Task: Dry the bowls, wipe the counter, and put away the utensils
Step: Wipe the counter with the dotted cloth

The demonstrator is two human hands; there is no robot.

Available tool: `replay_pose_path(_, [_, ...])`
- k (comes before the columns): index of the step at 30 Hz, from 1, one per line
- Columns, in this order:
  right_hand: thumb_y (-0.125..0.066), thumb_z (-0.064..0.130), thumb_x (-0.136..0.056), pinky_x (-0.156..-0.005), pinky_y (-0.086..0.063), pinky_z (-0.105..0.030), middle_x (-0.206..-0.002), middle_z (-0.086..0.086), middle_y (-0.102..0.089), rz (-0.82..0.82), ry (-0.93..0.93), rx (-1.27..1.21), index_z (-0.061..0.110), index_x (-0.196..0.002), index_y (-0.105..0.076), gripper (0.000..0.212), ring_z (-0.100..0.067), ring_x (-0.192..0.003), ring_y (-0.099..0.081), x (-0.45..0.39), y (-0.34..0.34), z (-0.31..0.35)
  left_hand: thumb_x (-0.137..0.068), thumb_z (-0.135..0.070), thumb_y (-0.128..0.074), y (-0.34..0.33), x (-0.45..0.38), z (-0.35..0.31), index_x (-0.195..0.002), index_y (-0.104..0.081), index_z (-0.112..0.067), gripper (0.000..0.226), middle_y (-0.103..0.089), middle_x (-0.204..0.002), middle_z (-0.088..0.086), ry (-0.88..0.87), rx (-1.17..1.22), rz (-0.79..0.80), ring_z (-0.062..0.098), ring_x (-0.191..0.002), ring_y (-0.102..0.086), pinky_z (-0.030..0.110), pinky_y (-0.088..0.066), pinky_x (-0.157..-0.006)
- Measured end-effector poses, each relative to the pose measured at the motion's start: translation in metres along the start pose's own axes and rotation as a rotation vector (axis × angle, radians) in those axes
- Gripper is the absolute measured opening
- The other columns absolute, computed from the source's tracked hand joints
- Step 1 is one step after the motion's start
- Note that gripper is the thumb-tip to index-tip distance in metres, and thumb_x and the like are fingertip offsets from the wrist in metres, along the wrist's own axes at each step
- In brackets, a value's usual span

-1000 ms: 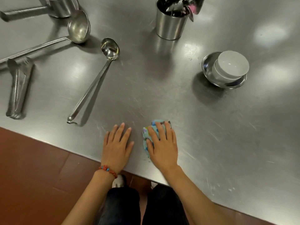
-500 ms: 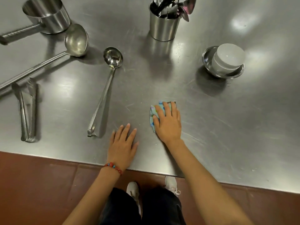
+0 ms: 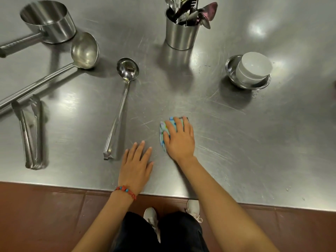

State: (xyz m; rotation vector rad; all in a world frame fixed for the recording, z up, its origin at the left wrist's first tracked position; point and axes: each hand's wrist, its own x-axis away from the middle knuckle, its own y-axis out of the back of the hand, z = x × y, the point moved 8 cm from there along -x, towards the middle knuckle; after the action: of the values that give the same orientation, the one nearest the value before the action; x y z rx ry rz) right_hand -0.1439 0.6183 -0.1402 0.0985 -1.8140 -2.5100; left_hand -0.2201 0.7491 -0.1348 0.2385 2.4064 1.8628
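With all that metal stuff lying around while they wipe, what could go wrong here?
Two things, I'd guess. The right hand presses the cloth close to the small ladle; a wider sweep could knock its handle toward the counter edge. Farther right, a white bowl sits in a steel bowl with water drops beside it; a careless pass might shove the stack.

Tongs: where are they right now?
In the head view, the tongs lie at the counter's far left, beside the large ladle's handle, left of the small ladle.

No readable text, labels or numbers anywhere.
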Motion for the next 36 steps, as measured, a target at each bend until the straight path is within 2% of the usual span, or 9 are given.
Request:
replay_pose_path(4, [-0.034, 0.036, -0.096, -0.116, -0.008, -0.044, -0.149, -0.007, -0.032, 0.059, -0.028, 0.045, 0.024, -0.135, -0.041, 0.042, -0.031, -0.143, -0.010, -0.032, -0.009, 0.006, -0.083, -0.022, -0.063, -0.003, 0.000, 0.005, -0.124, -0.055, -0.008, 0.044, -0.049, -0.136, 0.020, 0.046, 0.054, 0.062, 0.041, -0.127, -0.042, 0.055, -0.033, -0.103])
replay_pose_path(6, [-0.032, 0.037, -0.097, -0.116, -0.008, -0.045, -0.151, -0.008, -0.029, 0.062, -0.014, 0.049, 0.024, -0.138, -0.038, 0.043, -0.031, -0.144, -0.009, -0.018, -0.010, 0.010, -0.080, -0.019, -0.067, -0.002, 0.001, 0.005, -0.121, -0.058, -0.006, 0.044, -0.052, -0.132, 0.022, 0.046, 0.067, 0.049, 0.043, -0.123, -0.046, 0.058, -0.036, -0.099])
replay_pose_path(9, [-0.039, 0.036, -0.095, -0.115, -0.017, -0.047, -0.148, -0.011, -0.037, 0.031, 0.079, 0.034, 0.021, -0.135, -0.045, 0.043, -0.034, -0.141, -0.020, 0.020, -0.009, 0.026, -0.079, -0.019, -0.065, 0.004, 0.001, 0.005, -0.118, -0.060, -0.004, 0.042, -0.055, -0.129, 0.023, 0.063, 0.100, 0.016, 0.044, -0.119, -0.050, 0.059, -0.040, -0.095])
replay_pose_path(13, [-0.051, 0.034, -0.090, -0.108, -0.032, -0.050, -0.137, -0.011, -0.051, -0.016, 0.154, 0.033, 0.021, -0.126, -0.055, 0.038, -0.036, -0.133, -0.037, 0.025, -0.005, 0.028, -0.083, -0.032, -0.037, 0.005, -0.006, 0.003, -0.118, -0.060, -0.004, 0.050, -0.056, -0.128, 0.022, 0.066, 0.092, 0.031, 0.042, -0.119, -0.051, 0.057, -0.042, -0.094])
replay_pose_path(15, [-0.053, 0.032, -0.090, -0.108, -0.035, -0.048, -0.135, -0.011, -0.053, -0.022, 0.195, 0.012, 0.020, -0.123, -0.057, 0.036, -0.036, -0.132, -0.039, 0.009, -0.003, 0.026, -0.084, -0.032, -0.040, 0.004, -0.015, 0.001, -0.120, -0.058, -0.005, 0.048, -0.054, -0.130, 0.022, 0.071, 0.088, 0.041, 0.041, -0.122, -0.048, 0.056, -0.039, -0.097])
replay_pose_path(20, [-0.037, 0.036, -0.095, -0.115, -0.017, -0.043, -0.147, -0.007, -0.037, 0.053, 0.155, 0.001, 0.025, -0.134, -0.045, 0.041, -0.029, -0.141, -0.018, -0.067, -0.010, 0.008, -0.085, -0.033, -0.040, -0.003, -0.040, -0.011, -0.126, -0.053, -0.007, 0.050, -0.047, -0.138, 0.019, 0.116, 0.080, 0.060, 0.039, -0.130, -0.039, 0.055, -0.031, -0.105])
replay_pose_path(25, [-0.035, 0.037, -0.095, -0.116, -0.013, -0.041, -0.148, -0.006, -0.034, 0.049, 0.154, -0.001, 0.026, -0.135, -0.042, 0.042, -0.029, -0.143, -0.014, -0.122, -0.008, -0.010, -0.087, -0.030, -0.053, -0.012, -0.058, -0.023, -0.125, -0.054, -0.009, 0.044, -0.047, -0.138, 0.019, 0.183, 0.055, 0.082, 0.041, -0.129, -0.040, 0.058, -0.028, -0.105])
replay_pose_path(31, [-0.038, 0.037, -0.095, -0.115, -0.015, -0.040, -0.149, -0.005, -0.032, 0.049, 0.182, -0.013, 0.025, -0.136, -0.041, 0.043, -0.028, -0.143, -0.014, -0.135, 0.002, -0.041, -0.082, -0.043, -0.019, -0.012, -0.063, -0.031, -0.129, -0.050, -0.009, 0.066, -0.043, -0.141, 0.019, 0.251, 0.080, 0.098, 0.041, -0.133, -0.034, 0.055, -0.024, -0.109])
replay_pose_path(36, [-0.039, 0.037, -0.094, -0.110, -0.022, -0.041, -0.148, -0.006, -0.033, -0.001, 0.110, 0.003, 0.023, -0.134, -0.043, 0.042, -0.027, -0.141, -0.017, -0.133, 0.023, -0.094, -0.085, -0.031, -0.043, -0.012, -0.073, -0.058, -0.129, -0.050, -0.009, 0.050, -0.044, -0.140, 0.018, 0.190, 0.097, 0.084, 0.040, -0.132, -0.035, 0.055, -0.025, -0.107])
